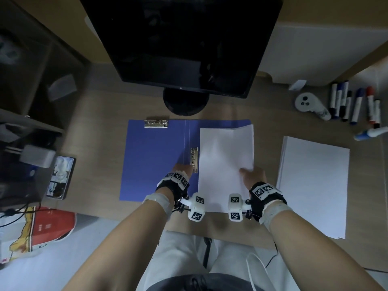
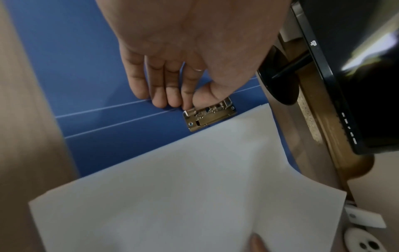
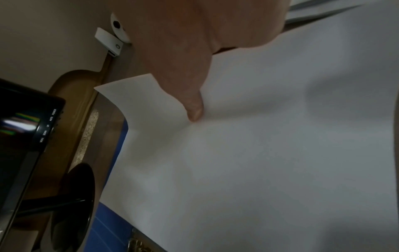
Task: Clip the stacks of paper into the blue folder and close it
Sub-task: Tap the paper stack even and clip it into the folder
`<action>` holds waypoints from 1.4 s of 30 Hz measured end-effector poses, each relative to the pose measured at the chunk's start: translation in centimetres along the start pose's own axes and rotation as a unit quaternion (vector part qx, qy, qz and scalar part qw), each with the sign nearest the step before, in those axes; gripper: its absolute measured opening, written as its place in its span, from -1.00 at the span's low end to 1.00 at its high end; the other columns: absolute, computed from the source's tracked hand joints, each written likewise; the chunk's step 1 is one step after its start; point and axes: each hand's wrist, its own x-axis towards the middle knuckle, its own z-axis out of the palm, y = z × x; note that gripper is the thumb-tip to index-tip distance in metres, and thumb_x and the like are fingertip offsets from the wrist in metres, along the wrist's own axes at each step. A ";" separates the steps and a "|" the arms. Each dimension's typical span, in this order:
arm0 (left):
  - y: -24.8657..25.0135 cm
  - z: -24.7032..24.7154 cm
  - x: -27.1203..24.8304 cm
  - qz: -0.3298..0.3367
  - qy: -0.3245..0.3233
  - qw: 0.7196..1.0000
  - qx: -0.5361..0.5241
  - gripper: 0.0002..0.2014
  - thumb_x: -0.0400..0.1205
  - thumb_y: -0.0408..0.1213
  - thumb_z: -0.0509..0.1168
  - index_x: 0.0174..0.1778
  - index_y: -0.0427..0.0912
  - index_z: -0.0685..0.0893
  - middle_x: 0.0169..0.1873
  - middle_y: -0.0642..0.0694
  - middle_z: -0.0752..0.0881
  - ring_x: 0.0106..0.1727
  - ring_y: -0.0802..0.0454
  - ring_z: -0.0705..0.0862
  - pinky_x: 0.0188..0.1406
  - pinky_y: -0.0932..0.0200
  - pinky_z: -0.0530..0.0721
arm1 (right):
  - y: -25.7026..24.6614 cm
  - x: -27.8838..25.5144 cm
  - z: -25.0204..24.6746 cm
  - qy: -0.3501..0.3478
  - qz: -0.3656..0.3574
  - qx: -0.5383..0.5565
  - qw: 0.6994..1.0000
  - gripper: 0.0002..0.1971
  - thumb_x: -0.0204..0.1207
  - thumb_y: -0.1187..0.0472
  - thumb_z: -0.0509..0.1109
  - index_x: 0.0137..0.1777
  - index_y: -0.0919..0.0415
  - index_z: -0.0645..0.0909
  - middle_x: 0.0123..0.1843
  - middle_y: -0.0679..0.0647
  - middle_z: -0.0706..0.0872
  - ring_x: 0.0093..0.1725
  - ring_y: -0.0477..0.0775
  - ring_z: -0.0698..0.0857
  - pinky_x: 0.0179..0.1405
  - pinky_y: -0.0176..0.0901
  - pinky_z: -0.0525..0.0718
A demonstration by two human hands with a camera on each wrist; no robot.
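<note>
The blue folder [image 1: 155,156] lies open flat on the desk [image 1: 100,114] in front of me, its spine running from 12 to 6 o'clock. It carries two metal clips: one clipboard clip [image 1: 156,123] at the top edge of the left cover, at about 11 o'clock, and one spine clip [image 1: 194,159] just right of the fold.

My left hand [image 1: 182,170] pinches the near end of that spine clip; in the left wrist view my fingers [image 2: 172,95] and thumb close on its lever. My right hand [image 1: 253,175] grips one stack of paper [image 1: 225,164] by its right edge, thumb [image 3: 194,109] pressed on top, the other fingers hidden beneath. The stack covers the folder's right cover, its left edge just beside the spine clip and its far right corner curling upward. Whether the edge is under the clip yet I cannot tell.

A second stack of paper [image 1: 312,185] rests on the desk at 3 o'clock, well apart from the folder. One black monitor [image 1: 184,43] stands at 12 o'clock. At 2 o'clock lie some eight whiteboard markers [image 1: 354,106], the count blurred, beside one white controller [image 1: 306,101].
</note>
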 end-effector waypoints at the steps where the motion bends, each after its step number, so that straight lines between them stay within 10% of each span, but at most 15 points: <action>1: 0.1 -0.1 -0.1 0.001 -0.005 1.000 -0.013 -0.57 0.69 -0.25 0.18 0.42 -0.43 0.54 0.40 -0.34 0.60 0.42 -0.25 0.60 0.41 -0.07 0.60 | -0.2 0.0 0.1 0.001 0.001 -0.006 1.000 -0.58 0.53 0.14 0.37 0.33 0.36 0.57 -0.01 0.23 0.70 -0.03 0.26 0.70 -0.15 -0.07 0.56; 3: 0.1 -0.4 0.2 0.005 -0.015 0.999 -0.029 -0.57 0.69 -0.25 0.17 0.43 -0.40 0.54 0.40 -0.34 0.61 0.42 -0.25 0.61 0.36 -0.07 0.64 | -0.4 0.1 0.2 0.005 0.009 -0.012 1.000 -0.60 0.51 0.16 0.35 0.29 0.37 0.60 -0.06 0.21 0.70 -0.03 0.27 0.72 -0.17 -0.07 0.57; 7: 0.3 -1.0 -0.1 0.014 -0.022 1.000 0.000 -0.62 0.63 -0.32 0.27 0.35 -0.39 0.61 0.26 -0.30 0.73 0.25 -0.19 0.74 -0.36 0.20 0.71 | -0.3 0.5 0.4 0.010 0.015 -0.017 1.000 -0.60 0.51 0.15 0.36 0.30 0.32 0.61 0.00 0.21 0.73 -0.06 0.24 0.69 -0.12 -0.08 0.60; 11: -0.7 -1.3 1.0 0.049 0.011 0.995 0.090 -0.66 0.49 -0.29 0.45 0.15 -0.36 0.71 0.08 -0.32 0.80 0.11 -0.21 0.80 0.13 -0.09 0.78 | -0.2 0.8 0.4 0.008 0.012 -0.015 1.000 -0.54 0.54 0.14 0.37 0.39 0.36 0.54 0.06 0.22 0.71 -0.05 0.21 0.64 -0.09 -0.07 0.60; 16: -0.6 -1.1 0.8 0.039 0.032 0.992 0.111 -0.75 0.43 -0.16 0.54 -0.38 -0.12 0.58 -0.06 -0.27 0.84 0.05 -0.17 0.82 0.17 -0.11 0.76 | 0.1 1.3 0.3 -0.001 0.011 0.001 1.000 -0.49 0.54 0.11 0.38 0.46 0.30 0.52 0.14 0.20 0.73 0.00 0.22 0.68 -0.07 -0.12 0.57; 26: -2.1 -2.3 1.7 0.071 -0.037 0.996 0.049 -0.65 0.46 -0.13 0.53 0.00 -0.32 0.73 -0.22 -0.19 0.86 -0.22 -0.01 0.83 0.06 -0.02 0.81 | 0.5 1.5 0.5 -0.002 0.003 0.019 1.000 -0.55 0.51 0.10 0.40 0.37 0.24 0.58 0.12 0.16 0.76 0.06 0.25 0.73 0.04 -0.02 0.69; 42: -1.8 -1.8 1.8 0.080 -0.009 0.988 0.135 -0.62 0.36 0.21 0.49 -0.45 -0.07 0.76 -0.28 -0.10 0.88 -0.17 0.01 0.84 0.09 0.08 0.77 | 0.6 1.5 0.6 0.011 -0.014 -0.003 1.000 -0.62 0.52 0.10 0.38 0.31 0.19 0.63 0.12 0.16 0.78 0.07 0.26 0.75 0.09 0.02 0.71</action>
